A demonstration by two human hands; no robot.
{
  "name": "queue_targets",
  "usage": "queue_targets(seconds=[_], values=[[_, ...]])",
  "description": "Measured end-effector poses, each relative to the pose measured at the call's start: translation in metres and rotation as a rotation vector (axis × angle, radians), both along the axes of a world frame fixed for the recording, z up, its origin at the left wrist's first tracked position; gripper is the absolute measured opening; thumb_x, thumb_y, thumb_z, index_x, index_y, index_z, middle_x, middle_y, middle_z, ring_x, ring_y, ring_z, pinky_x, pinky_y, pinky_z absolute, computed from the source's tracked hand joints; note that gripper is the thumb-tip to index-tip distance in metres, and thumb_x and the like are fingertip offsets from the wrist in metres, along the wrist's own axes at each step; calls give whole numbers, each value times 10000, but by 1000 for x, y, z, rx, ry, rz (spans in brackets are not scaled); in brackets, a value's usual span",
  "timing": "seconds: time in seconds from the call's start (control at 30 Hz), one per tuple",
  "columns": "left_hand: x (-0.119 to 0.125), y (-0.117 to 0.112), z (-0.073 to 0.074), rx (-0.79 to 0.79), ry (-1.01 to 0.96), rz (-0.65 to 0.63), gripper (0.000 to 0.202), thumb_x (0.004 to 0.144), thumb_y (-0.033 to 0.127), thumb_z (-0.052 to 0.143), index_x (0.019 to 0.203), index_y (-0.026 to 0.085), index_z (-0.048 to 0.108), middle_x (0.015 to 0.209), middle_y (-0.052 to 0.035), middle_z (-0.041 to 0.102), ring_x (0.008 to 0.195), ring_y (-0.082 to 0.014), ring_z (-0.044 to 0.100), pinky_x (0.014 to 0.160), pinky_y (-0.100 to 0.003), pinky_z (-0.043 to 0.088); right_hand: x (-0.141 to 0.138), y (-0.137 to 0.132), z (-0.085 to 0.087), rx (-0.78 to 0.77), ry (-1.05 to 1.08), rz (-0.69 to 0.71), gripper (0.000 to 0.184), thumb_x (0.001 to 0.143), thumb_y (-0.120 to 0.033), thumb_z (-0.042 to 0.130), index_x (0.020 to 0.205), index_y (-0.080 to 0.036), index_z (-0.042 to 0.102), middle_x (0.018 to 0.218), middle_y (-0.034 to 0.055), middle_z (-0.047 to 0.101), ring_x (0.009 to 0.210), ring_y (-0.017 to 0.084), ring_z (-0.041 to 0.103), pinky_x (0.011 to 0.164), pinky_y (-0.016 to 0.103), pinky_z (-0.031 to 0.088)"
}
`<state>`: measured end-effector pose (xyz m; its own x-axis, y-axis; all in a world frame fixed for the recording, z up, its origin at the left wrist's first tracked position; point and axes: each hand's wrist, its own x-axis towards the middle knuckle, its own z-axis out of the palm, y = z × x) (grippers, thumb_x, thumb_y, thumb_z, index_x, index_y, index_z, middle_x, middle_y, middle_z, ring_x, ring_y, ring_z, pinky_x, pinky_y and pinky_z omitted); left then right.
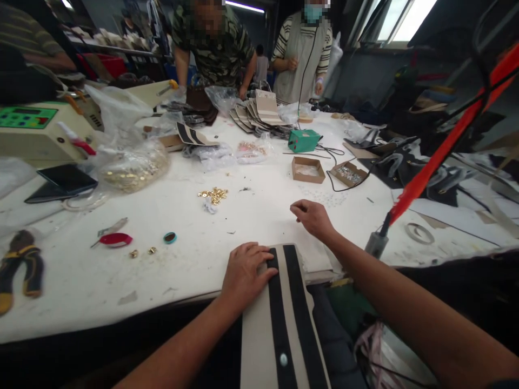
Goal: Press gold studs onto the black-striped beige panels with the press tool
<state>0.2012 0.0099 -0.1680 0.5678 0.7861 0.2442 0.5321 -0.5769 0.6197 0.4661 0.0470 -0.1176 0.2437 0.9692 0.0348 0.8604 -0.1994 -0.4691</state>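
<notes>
White workshop surface (81,302) carries yellow-handled pliers (22,265) and loose gold studs (213,194) at left. Centre, the left hand (247,273) rests flat, its grip released, on a beige panel with black stripes (294,319) overhanging the edge. Further right, the right hand (310,219) curls loosely, its grip holding nothing visible.

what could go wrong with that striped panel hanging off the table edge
The beige and black striped panel hangs well over the edge of the white table, with only the left hand pressing on it, so it could slide off if that hand lifts. The loose gold studs lie in an open heap beyond the right hand, and a careless sweep might scatter them.
</notes>
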Motion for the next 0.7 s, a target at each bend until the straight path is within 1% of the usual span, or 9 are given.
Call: queue_targets(seconds=[0.07,0.13,0.17,0.23,0.3,0.43,0.57,0.63,0.7], values=[[1,1,-1,1,6,-5,263,840,313,853,1094,310,785,1308,7,766,1322,-310,574,1131,-522,392,-18,-33,-1,-10,267,32,317,999,-429,561,1061,-188,758,791,16,758,726,169,685,725,262,489],[1,1,-2,7,10,-10,264,847,326,845,1103,309,787,1304,2,768,1323,-311,573,1138,-523,384,-35,-63,-5,-76,489,76,273,958,-423,609,991,-192,751,718,0,731,675,169,655,666,264,473],[1,2,-3,11,13,-12,266,850,329,842,1109,309,787,1303,1,768,1323,-311,573,1140,-522,382,-42,-75,-7,-119,551,101,257,953,-417,612,968,-197,745,708,-7,723,666,166,642,651,262,465],[2,2,-5,18,16,-11,276,851,331,839,1121,309,788,1302,-2,768,1322,-311,574,1140,-519,383,-52,-90,-12,-171,593,148,240,964,-403,602,933,-206,736,712,-16,709,665,160,622,649,259,454],[2,2,-6,20,18,-9,286,851,336,838,1131,311,788,1304,-2,767,1322,-313,575,1139,-519,384,-58,-95,-16,-148,567,198,208,962,-371,613,904,-214,735,768,-15,715,730,162,635,709,262,467],[2,2,-7,16,16,-12,266,875,373,816,1133,313,791,1307,-4,767,1326,-320,572,1142,-523,381,-63,-89,-19,-66,480,300,130,944,-286,645,883,-231,746,924,0,726,927,178,661,874,278,465],[2,2,-7,11,19,-18,248,897,390,796,1131,307,794,1314,-1,766,1326,-317,569,1133,-515,381,-65,-86,-22,-77,413,314,144,957,-276,636,882,-241,754,937,6,715,943,183,658,900,294,459],[2,2,-7,11,20,-17,256,901,392,792,1142,306,793,1317,-1,764,1329,-316,566,1136,-513,378,-67,-87,-24,-84,396,290,147,950,-276,639,874,-243,760,942,12,723,938,188,660,899,302,461],[2,2,-6,8,19,-14,269,900,391,792,1156,307,792,1318,-7,763,1333,-317,563,1140,-514,377,-69,-86,-24,-92,399,237,120,927,-274,661,873,-243,762,931,10,734,913,188,663,866,300,464]])
